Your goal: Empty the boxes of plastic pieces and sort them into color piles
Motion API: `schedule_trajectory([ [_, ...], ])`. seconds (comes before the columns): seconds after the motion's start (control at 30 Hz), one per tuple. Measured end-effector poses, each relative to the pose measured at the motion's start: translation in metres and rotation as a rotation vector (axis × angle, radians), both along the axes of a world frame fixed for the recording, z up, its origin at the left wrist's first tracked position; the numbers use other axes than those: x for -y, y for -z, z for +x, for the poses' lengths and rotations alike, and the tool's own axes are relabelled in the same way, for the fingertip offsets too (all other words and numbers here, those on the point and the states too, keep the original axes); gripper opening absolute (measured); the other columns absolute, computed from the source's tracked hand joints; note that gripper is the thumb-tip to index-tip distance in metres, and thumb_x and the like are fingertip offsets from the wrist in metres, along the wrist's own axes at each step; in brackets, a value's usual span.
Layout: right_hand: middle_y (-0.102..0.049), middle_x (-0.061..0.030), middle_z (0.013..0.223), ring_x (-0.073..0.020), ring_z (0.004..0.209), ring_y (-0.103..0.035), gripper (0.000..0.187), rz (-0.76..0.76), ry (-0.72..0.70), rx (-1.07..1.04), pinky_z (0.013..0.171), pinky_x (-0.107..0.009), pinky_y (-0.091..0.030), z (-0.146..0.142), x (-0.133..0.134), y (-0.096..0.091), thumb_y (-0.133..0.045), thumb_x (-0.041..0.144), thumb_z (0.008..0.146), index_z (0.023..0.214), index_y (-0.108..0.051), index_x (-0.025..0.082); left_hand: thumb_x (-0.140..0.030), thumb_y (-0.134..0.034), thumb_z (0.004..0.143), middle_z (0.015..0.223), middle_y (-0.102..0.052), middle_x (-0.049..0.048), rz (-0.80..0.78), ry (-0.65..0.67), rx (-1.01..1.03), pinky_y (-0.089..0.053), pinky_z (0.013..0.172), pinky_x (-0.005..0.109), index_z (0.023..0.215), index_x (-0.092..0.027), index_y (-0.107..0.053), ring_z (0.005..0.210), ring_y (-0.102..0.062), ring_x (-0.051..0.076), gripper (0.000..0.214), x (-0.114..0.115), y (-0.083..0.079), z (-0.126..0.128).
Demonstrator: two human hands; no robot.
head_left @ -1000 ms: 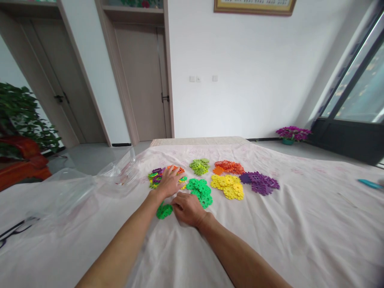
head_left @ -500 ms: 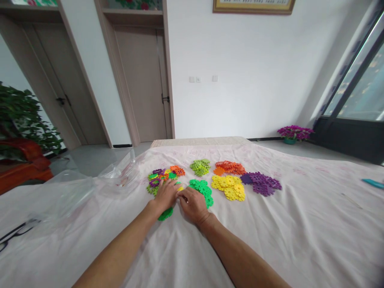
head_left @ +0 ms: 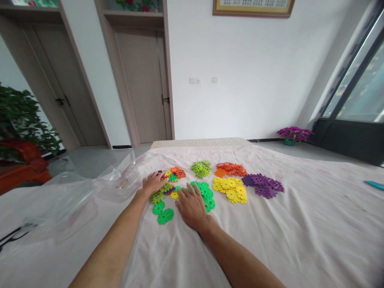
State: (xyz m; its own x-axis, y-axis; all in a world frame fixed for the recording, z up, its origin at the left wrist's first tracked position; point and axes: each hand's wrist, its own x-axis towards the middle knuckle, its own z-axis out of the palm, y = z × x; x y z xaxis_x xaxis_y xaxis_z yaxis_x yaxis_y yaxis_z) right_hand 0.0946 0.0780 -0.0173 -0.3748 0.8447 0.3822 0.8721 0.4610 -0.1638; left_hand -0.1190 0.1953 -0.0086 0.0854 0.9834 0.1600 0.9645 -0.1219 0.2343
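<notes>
Flat plastic snowflake discs lie on the cloth in colour groups. My left hand (head_left: pixel 153 183) rests, fingers spread, on the left side of a mixed heap (head_left: pixel 168 187); what is under its fingertips is hidden. My right hand (head_left: pixel 191 203) lies flat with fingers stretched at the left edge of the green discs (head_left: pixel 207 196), partly covering them. A few loose green discs (head_left: pixel 165 216) are between my forearms. Beyond are a lime green pile (head_left: pixel 201 169) and an orange-red pile (head_left: pixel 231 169). To the right sit yellow discs (head_left: pixel 230 189) and purple discs (head_left: pixel 265 185).
Clear plastic packaging (head_left: pixel 120 176) and a clear bag (head_left: pixel 67 196) lie on the left. Dark-framed glasses (head_left: pixel 18 234) are at the left edge. A blue object (head_left: pixel 375 184) and a thin pale stick (head_left: pixel 355 203) lie right on the pale tablecloth (head_left: pixel 300 240).
My left hand has moved left onto the mixed heap, away from my right hand. My right hand's fingers have opened out flat. The loose green discs are now more exposed.
</notes>
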Motion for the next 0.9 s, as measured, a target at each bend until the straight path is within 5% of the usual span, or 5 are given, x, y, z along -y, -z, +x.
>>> schedule_trajectory([
  [0.13, -0.062, -0.0099, 0.129, -0.0248, 0.131, -0.044, 0.040, -0.013, -0.038, 0.000, 0.118, -0.048, -0.009, 0.000, 0.003, -0.007, -0.045, 0.034, 0.097, 0.134, -0.053, 0.022, -0.053, -0.045, 0.089, 0.144, -0.052, 0.0042, 0.015, 0.021, 0.007, -0.035, 0.108, 0.038, 0.137, -0.035, -0.051, 0.130, -0.049, 0.024, 0.052, 0.018, 0.004, 0.003],
  [0.3, -0.071, -0.0052, 0.108, -0.0185, 0.105, -0.060, 0.027, -0.060, -0.140, -0.030, 0.114, -0.039, -0.020, 0.003, 0.008, -0.014, -0.043, 0.027, 0.097, 0.112, -0.065, 0.024, -0.053, -0.046, 0.090, 0.147, -0.049, 0.0040, 0.056, 0.066, 0.036, -0.034, 0.109, 0.037, 0.135, -0.034, -0.055, 0.133, -0.046, 0.024, 0.050, 0.058, 0.008, 0.008],
  [0.47, -0.073, -0.0046, 0.100, -0.0178, 0.097, -0.064, 0.030, -0.071, -0.095, -0.112, 0.111, -0.037, -0.023, 0.006, 0.005, -0.009, -0.043, 0.021, 0.096, 0.116, -0.066, 0.025, -0.051, -0.039, 0.094, 0.130, -0.064, 0.0022, 0.091, 0.110, 0.197, -0.041, 0.101, 0.030, 0.109, -0.030, -0.072, 0.119, -0.058, 0.020, 0.042, 0.087, -0.002, 0.011],
  [0.67, -0.073, -0.0059, 0.101, -0.0200, 0.101, -0.062, 0.030, -0.044, 0.027, -0.146, 0.107, -0.036, -0.027, 0.006, -0.002, -0.002, -0.042, 0.023, 0.097, 0.117, -0.065, 0.026, -0.041, -0.041, 0.093, 0.130, -0.064, 0.0012, 0.198, 0.046, 0.109, -0.034, 0.108, 0.041, 0.095, -0.029, -0.073, 0.117, -0.057, 0.021, 0.034, 0.051, -0.031, 0.039],
  [0.9, -0.069, -0.0066, 0.098, -0.0222, 0.098, -0.058, 0.026, -0.038, 0.079, -0.050, 0.100, -0.038, -0.029, 0.007, -0.001, -0.005, -0.043, 0.020, 0.094, 0.108, -0.065, 0.025, -0.058, -0.054, 0.081, 0.158, -0.031, 0.0048, -0.034, 0.176, -0.108, -0.016, 0.109, 0.067, 0.133, -0.039, -0.055, 0.145, -0.020, 0.038, 0.056, -0.007, -0.022, 0.086],
])
